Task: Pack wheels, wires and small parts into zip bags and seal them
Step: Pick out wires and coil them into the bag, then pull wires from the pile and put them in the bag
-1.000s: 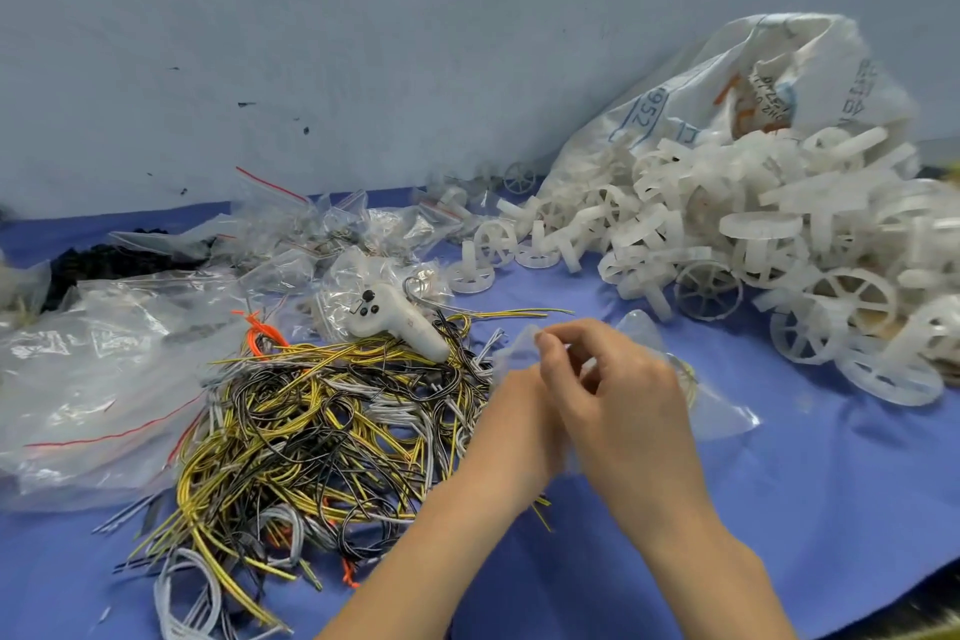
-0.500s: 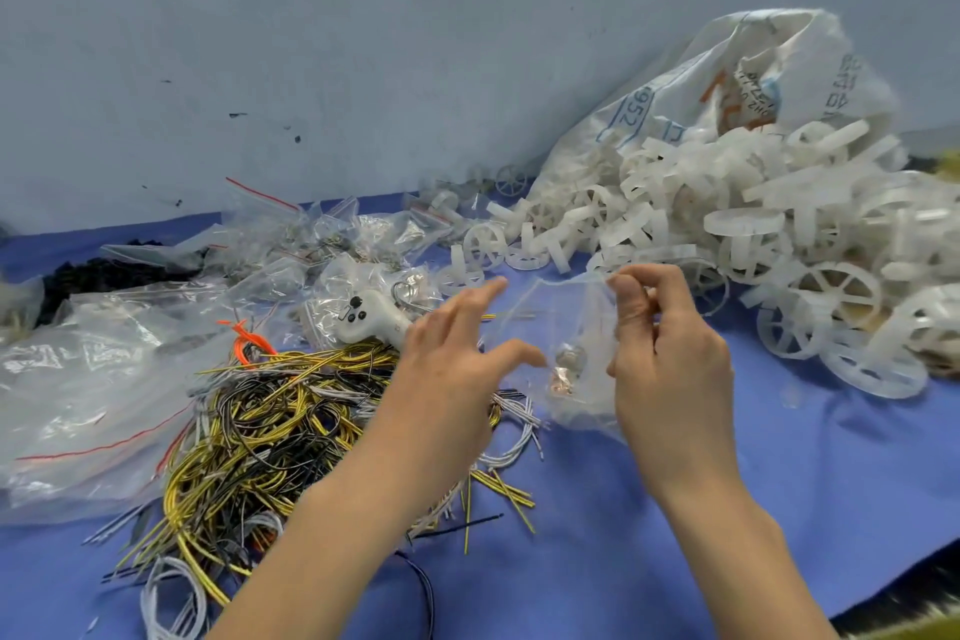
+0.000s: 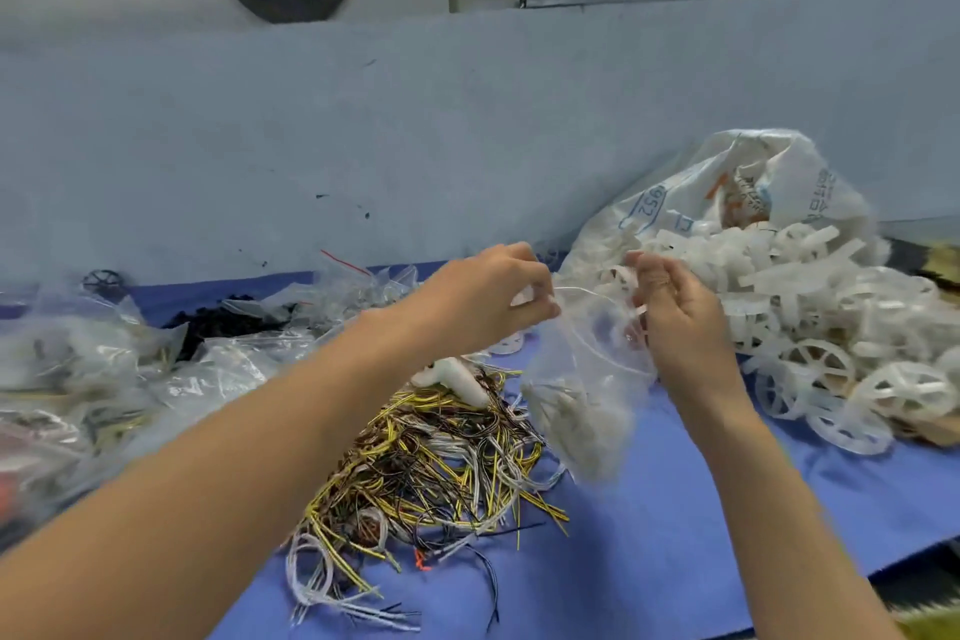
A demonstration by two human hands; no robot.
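Raised now, both hands (image 3: 498, 296) (image 3: 675, 312) pinch the clear, sagging zip bag (image 3: 582, 390).

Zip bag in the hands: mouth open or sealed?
Open: left hand and right hand hold the zip bag's mouth edges apart.

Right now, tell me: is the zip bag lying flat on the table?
No, both hands, left and right, hold the zip bag up by its top.

"952" on white sack (image 3: 675, 203) (rest illegible)
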